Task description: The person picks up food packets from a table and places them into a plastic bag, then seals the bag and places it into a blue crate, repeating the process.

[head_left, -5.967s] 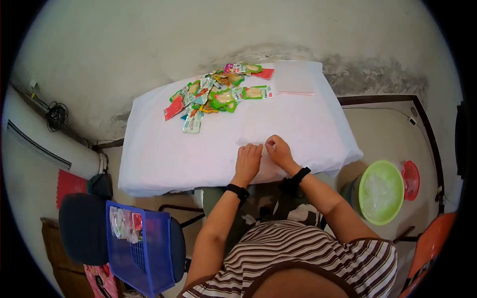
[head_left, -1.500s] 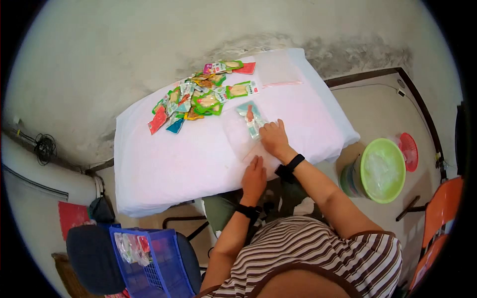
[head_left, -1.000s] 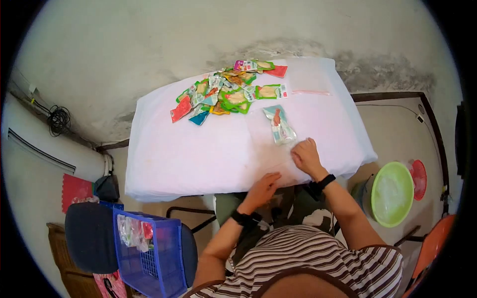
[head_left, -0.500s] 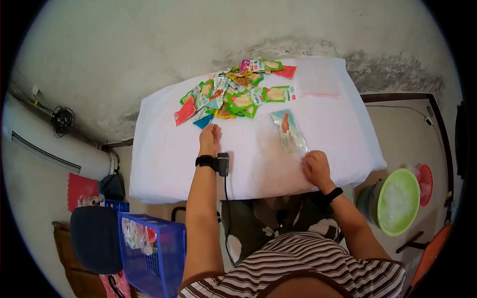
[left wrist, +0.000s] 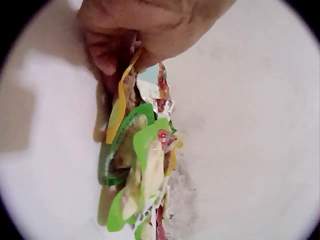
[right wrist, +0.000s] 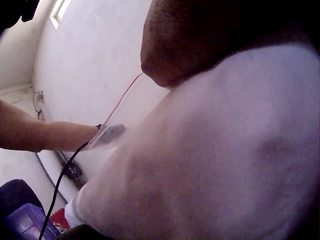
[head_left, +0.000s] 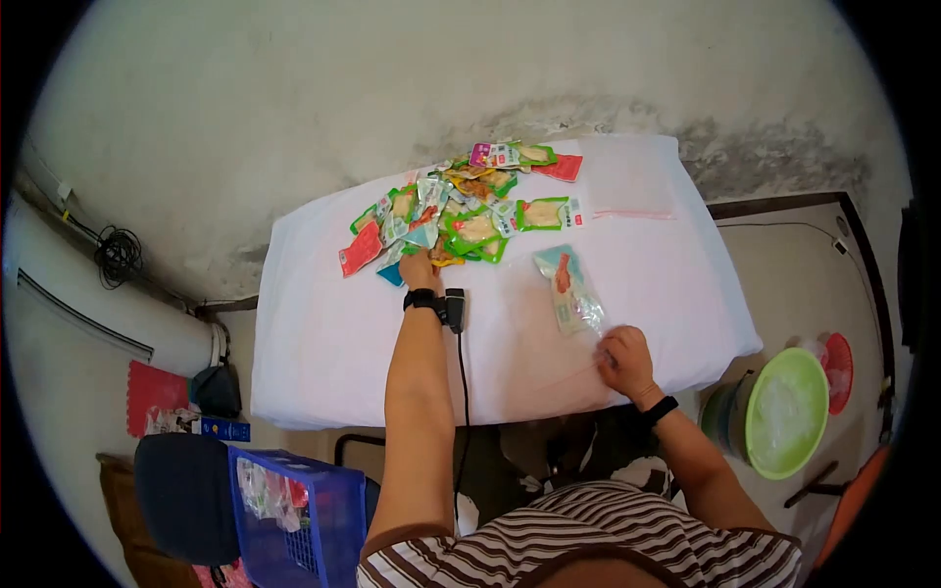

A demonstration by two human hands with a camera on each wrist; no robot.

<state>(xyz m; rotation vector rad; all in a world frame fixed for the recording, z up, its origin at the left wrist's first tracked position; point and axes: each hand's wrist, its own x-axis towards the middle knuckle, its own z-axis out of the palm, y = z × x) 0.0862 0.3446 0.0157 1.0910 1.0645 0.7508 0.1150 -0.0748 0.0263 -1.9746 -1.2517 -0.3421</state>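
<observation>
My left hand (head_left: 418,269) is at the near left edge of a pile of food packets (head_left: 474,230). In the left wrist view its thumb and fingers pinch the end of a yellow-edged food packet (left wrist: 117,115), beside green-edged packets (left wrist: 150,160). My right hand (head_left: 627,361) rests near the front of the table, its curled fingers pinching the opening edge of a clear zip bag (right wrist: 107,137). A red zip line runs from that hand in the right wrist view. A pale blue packet (head_left: 564,284) lies within the bag's outline, left of the right hand.
Another clear bag with a pink zip line (head_left: 632,213) lies at the back right of the white-covered table (head_left: 314,363). A blue crate (head_left: 333,500) stands at the left, a green basin (head_left: 787,416) at the right. A black cable (head_left: 460,402) trails from the left wrist.
The left hand has left the bag's front edge and reached forward left into the pile. The pale blue packet appeared beside the hands. The right hand has stayed near the bag's edge.
</observation>
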